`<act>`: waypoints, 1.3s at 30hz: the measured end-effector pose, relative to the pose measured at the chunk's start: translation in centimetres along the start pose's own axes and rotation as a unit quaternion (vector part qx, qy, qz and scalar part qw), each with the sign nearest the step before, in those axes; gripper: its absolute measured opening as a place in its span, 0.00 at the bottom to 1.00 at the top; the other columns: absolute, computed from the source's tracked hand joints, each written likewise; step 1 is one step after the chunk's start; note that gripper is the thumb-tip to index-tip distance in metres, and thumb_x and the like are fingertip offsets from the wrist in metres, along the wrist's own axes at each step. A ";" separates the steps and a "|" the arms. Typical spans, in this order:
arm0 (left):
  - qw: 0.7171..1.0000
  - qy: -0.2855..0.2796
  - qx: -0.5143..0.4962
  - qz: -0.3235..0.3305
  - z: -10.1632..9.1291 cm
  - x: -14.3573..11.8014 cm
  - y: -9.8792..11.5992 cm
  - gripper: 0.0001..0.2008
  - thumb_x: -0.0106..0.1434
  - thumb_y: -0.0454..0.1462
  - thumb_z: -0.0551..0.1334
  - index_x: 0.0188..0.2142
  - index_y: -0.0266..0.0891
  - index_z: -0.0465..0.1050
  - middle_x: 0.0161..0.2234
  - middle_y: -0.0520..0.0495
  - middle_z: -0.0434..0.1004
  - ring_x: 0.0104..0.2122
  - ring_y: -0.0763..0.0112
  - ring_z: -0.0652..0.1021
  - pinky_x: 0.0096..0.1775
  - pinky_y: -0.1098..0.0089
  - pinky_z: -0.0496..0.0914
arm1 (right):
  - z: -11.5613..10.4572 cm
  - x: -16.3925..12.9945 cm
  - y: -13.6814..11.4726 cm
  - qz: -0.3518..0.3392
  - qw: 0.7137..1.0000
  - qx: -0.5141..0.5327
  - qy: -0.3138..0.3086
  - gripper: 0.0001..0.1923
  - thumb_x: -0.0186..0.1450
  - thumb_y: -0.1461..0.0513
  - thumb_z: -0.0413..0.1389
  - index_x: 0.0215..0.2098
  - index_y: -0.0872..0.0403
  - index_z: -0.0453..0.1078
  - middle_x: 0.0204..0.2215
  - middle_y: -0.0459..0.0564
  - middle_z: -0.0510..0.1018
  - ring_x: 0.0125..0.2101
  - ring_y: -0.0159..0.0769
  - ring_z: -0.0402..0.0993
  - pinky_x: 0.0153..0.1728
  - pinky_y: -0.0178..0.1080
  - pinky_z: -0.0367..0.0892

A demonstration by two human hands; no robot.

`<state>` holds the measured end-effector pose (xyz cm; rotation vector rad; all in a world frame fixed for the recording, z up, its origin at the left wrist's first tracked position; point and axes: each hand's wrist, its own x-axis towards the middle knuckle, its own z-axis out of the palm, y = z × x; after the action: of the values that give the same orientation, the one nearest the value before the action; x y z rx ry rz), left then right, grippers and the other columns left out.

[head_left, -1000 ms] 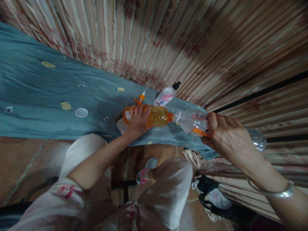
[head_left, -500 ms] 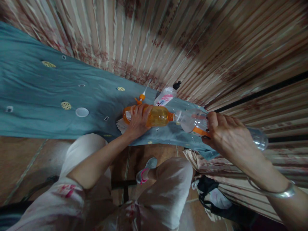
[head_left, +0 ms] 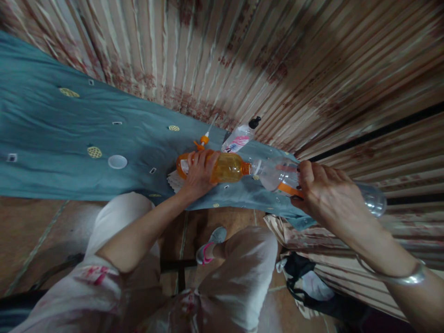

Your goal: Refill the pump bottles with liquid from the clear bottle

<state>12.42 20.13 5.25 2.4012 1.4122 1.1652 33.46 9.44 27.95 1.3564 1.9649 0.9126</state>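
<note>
My left hand (head_left: 201, 173) is wrapped round an orange see-through bottle (head_left: 231, 167) with a narrow neck, over the blue-green cloth. In my right hand (head_left: 324, 189) is a clear plastic bottle (head_left: 272, 175) with an orange band on its label, its base showing past my wrist side. The two bottle mouths meet, or nearly so; whether they touch I cannot tell. Just beyond my left hand lies an orange pump top (head_left: 204, 139) with a thin tube. Part of a white lacy or ridged thing (head_left: 174, 181) shows under the orange bottle.
A clear bottle with pink print and a black pump (head_left: 239, 138) is near the curtain. A small white round lid or dish (head_left: 117, 161) lies left on the blue-green cloth (head_left: 41, 138). A pleated curtain (head_left: 208, 60) rises behind. A dark bag (head_left: 305, 277) sits low right.
Almost nothing differs. The view has shifted very slightly, and both hands keep their hold on the two bottles in the same place.
</note>
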 end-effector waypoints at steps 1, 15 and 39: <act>1.000 -0.001 0.002 -0.002 0.0 0.0 0.0 0.38 0.56 0.39 0.66 0.64 0.39 0.55 0.59 0.33 0.68 0.59 0.45 0.69 0.60 0.47 0.57 | 0.0 0.0 0.0 0.001 1.000 -0.001 -0.001 0.20 0.62 0.58 0.57 0.47 0.63 0.64 0.33 0.60 0.72 0.35 0.51 0.69 0.37 0.43 0.61; 1.000 0.008 0.000 0.008 0.0 -0.1 -0.1 0.40 0.54 0.38 0.68 0.63 0.40 0.54 0.60 0.34 0.68 0.59 0.45 0.70 0.60 0.48 0.58 | 0.0 0.0 0.0 -0.001 1.000 -0.020 0.008 0.18 0.63 0.57 0.57 0.45 0.63 0.64 0.33 0.59 0.72 0.34 0.50 0.70 0.37 0.42 0.61; 1.000 0.004 -0.002 0.000 0.2 -0.1 -0.1 0.40 0.55 0.40 0.67 0.65 0.41 0.54 0.60 0.33 0.67 0.59 0.44 0.69 0.60 0.46 0.57 | -0.1 0.1 0.1 -0.001 0.999 -0.035 0.004 0.19 0.61 0.58 0.58 0.46 0.63 0.64 0.34 0.59 0.72 0.35 0.49 0.70 0.38 0.42 0.62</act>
<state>12.45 20.15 5.05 2.3968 1.4094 1.1795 33.40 9.52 28.07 1.3139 1.9223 0.9790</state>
